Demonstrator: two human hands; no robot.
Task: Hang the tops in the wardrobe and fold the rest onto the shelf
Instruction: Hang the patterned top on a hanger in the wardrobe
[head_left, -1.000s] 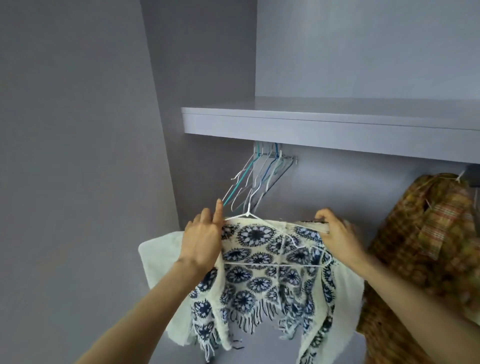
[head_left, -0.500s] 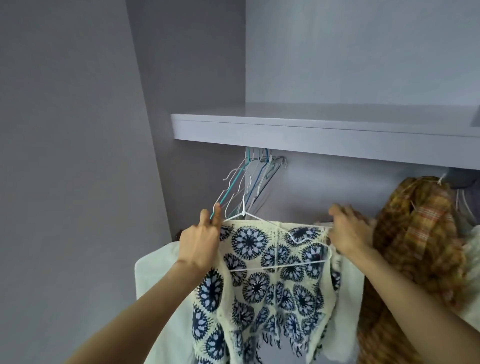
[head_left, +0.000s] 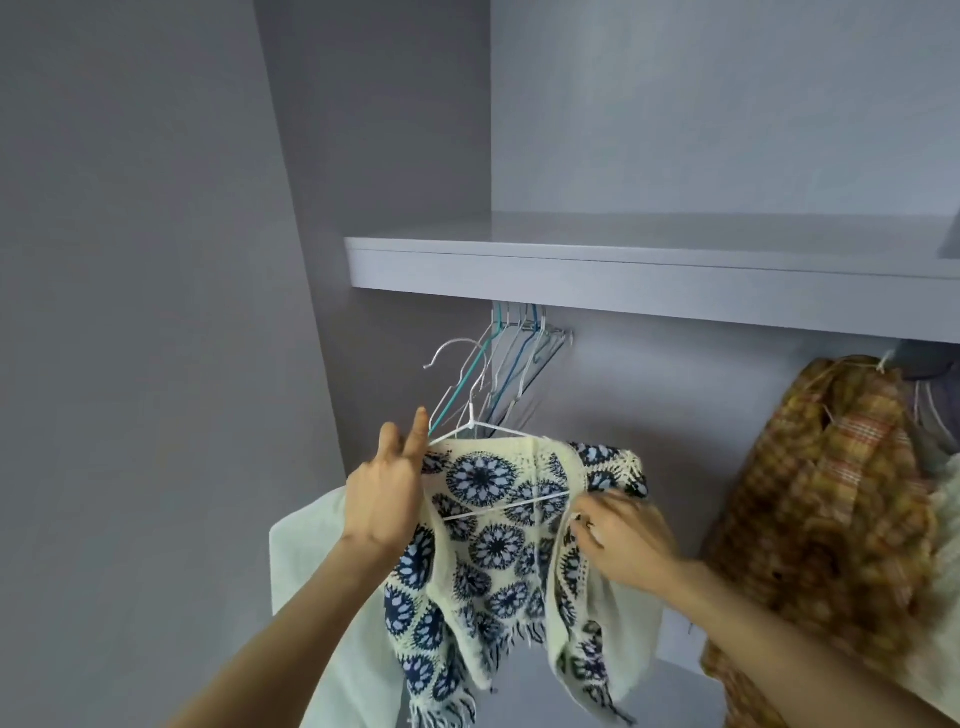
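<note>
A cream knitted top (head_left: 493, 545) with dark blue flower circles and a fringed hem hangs on a white wire hanger (head_left: 470, 421) in front of me, below the shelf. My left hand (head_left: 387, 491) grips the top's left shoulder and the hanger's arm there, with two fingers pointing up. My right hand (head_left: 618, 535) pinches the front edge of the top's right side, below the hanger's right end. The hanger's hook is free in the air, short of the rail.
A grey shelf (head_left: 649, 275) runs across above. Several bare wire hangers (head_left: 514, 358) hang bunched under its left end. A yellow-brown plaid shirt (head_left: 831, 493) hangs at the right. White cloth (head_left: 306, 561) hangs behind my left arm. A grey wall stands at the left.
My right hand has dropped from the top's right shoulder to its front edge and draws it in. The right shoulder now sits over the hanger's end. My left hand has kept its hold.
</note>
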